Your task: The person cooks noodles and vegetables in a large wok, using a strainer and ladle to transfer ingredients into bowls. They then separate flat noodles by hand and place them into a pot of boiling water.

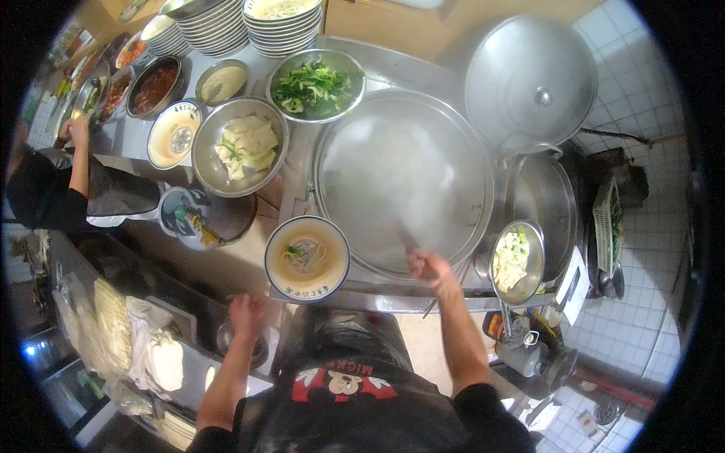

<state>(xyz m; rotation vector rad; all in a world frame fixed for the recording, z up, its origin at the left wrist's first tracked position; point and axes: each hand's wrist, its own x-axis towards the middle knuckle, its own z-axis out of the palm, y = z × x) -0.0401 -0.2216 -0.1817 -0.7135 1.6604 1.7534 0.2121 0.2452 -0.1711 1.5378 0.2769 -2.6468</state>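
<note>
My right hand (431, 270) grips a dark, blurred utensil (406, 236) over the near part of a large round pot (481, 226). Steam clouds the pot, so the utensil's far end and the contents are hidden. To the pot's left, a blue-rimmed bowl (334, 277) with writing on it holds a few pale noodles and a bit of green. My left hand (248, 314) hovers just below and left of that bowl, apart from it. Its fingers look loosely bent, with nothing visible in them.
A metal strainer (535, 280) of pale, flat pieces rests at the right. Behind it stands a big metal lid (521, 68). Metal bowls of greens (273, 105) and dough pieces (204, 170) line the upper left, near stacked bowls (283, 34). Another person's arm (81, 150) is at far left.
</note>
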